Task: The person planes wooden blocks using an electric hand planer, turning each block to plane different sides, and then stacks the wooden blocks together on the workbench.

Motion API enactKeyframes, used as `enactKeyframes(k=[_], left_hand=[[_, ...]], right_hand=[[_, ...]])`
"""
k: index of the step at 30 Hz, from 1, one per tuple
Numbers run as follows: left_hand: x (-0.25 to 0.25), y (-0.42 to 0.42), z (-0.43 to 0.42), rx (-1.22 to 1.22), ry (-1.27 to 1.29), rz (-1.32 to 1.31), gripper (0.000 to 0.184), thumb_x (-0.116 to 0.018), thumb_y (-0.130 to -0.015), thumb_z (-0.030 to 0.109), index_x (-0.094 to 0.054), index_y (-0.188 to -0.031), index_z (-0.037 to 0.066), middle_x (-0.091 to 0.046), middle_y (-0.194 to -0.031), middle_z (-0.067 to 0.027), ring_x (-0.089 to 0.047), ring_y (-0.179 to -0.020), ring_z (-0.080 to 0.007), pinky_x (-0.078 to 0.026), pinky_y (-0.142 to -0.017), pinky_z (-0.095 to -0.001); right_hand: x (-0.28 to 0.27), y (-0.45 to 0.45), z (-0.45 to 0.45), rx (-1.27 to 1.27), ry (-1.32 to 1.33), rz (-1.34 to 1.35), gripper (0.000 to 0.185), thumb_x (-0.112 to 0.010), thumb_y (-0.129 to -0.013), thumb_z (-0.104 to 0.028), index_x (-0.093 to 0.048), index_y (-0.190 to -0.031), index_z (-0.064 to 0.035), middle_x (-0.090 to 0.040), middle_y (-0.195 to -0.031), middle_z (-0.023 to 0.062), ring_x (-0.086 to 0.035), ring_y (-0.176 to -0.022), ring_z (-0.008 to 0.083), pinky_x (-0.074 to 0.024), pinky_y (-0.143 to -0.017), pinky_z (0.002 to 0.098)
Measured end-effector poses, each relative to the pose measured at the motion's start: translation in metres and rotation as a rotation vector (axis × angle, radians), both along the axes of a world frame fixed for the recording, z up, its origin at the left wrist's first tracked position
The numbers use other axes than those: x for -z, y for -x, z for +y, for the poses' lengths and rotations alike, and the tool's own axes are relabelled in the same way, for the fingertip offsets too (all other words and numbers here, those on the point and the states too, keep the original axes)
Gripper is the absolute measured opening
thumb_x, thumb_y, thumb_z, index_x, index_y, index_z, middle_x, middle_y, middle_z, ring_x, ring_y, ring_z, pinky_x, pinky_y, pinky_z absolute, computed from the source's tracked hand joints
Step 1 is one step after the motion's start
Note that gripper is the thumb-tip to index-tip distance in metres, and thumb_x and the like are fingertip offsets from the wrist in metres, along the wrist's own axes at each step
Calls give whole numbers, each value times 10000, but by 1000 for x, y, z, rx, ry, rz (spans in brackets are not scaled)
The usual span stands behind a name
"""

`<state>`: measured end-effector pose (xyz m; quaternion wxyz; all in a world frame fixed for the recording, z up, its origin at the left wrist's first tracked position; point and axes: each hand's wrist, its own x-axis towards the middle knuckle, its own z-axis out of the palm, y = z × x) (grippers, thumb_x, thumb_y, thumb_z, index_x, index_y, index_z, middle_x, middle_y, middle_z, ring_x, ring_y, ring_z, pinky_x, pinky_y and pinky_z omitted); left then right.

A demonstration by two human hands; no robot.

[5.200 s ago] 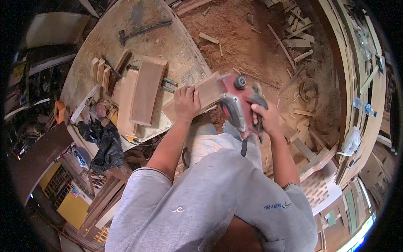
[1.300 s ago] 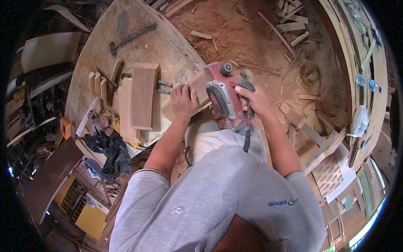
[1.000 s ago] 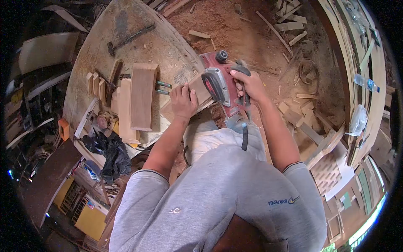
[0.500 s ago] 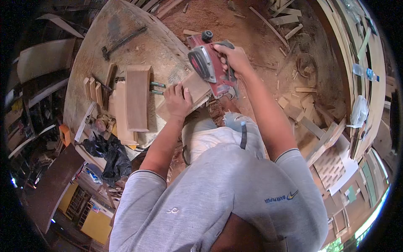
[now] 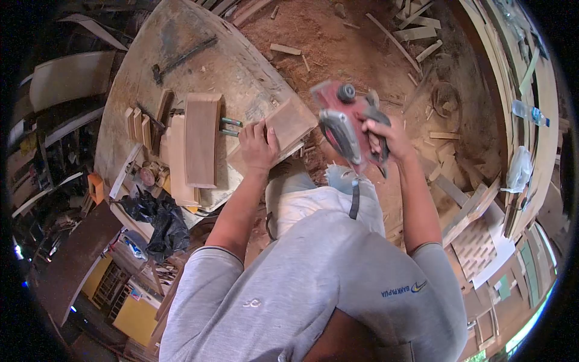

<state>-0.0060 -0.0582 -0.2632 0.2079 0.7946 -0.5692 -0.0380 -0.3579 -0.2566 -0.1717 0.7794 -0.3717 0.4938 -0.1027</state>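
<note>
The left hand [image 5: 259, 146] lay palm down on a flat wooden board [image 5: 292, 123], its fingers slightly spread and pressing the top face near the table's edge. The right hand [image 5: 386, 139] was clamped around the rear handle of a red electric planer [image 5: 342, 130], which was off the board, just beyond its right end. The two hands were well apart.

Just left of the left hand, two green-handled tools [image 5: 231, 127] poked out beside a bevelled wooden panel [image 5: 202, 140], which lay on paler boards [image 5: 179, 161]. Further left on the worktable [image 5: 235, 69] stood small wood pieces [image 5: 137, 125], and a long dark bar tool [image 5: 186, 59] lay ahead of them. A black plastic bag [image 5: 166, 226] hung nearer the body. Ahead of the right hand, offcuts [image 5: 416, 33] littered the sawdust-covered floor [image 5: 338, 51].
</note>
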Motion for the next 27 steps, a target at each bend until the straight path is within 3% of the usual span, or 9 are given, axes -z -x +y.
enactKeyframes(k=[7, 10, 14, 21, 27], left_hand=[[-5, 1, -2, 10, 2, -2, 347, -723, -1014, 231, -697, -1303, 42, -689, -1189, -163, -633, -1109, -405, -500, -1012, -541], [-3, -1, -3, 34, 4, 0, 343, -725, -1011, 227, -694, -1299, 42, -690, -1192, -164, -634, -1108, -406, -499, -1015, -545], [-2, -4, -2, 83, -8, 11, 350, -726, -1007, 220, -695, -1308, 43, -690, -1189, -166, -634, -1109, -406, -496, -1019, -547], [-7, -3, -3, 96, -5, 27, 377, -715, -1013, 219, -702, -1332, 19, -686, -1183, -180, -630, -1112, -409, -488, -1020, -554], [-8, -5, -6, 118, -10, 32, 350, -682, -1035, 223, -705, -1294, -12, -682, -1161, -212, -630, -1093, -423, -490, -1006, -561]], right_hand=[[-8, 10, 33, -166, -122, -36, 359, -845, -978, -348, -652, -829, -85, -589, -651, 3, -561, -531, 121, -440, -513, 321], [-5, -7, 38, -160, -114, -15, 355, -843, -978, -330, -646, -810, -87, -589, -652, 2, -562, -534, 119, -434, -513, 318], [6, -33, 27, -116, -133, -68, 321, -835, -987, -268, -748, -1133, 4, -571, -671, 3, -542, -534, 131, -435, -518, 322], [20, -61, 5, -87, -89, -54, 276, -850, -966, -291, -698, -947, -63, -602, -676, 4, -551, -515, 120, -427, -495, 324], [9, -92, -10, -40, -65, -36, 264, -832, -985, -288, -699, -920, -69, -595, -661, 2, -550, -509, 118, -442, -500, 326]])
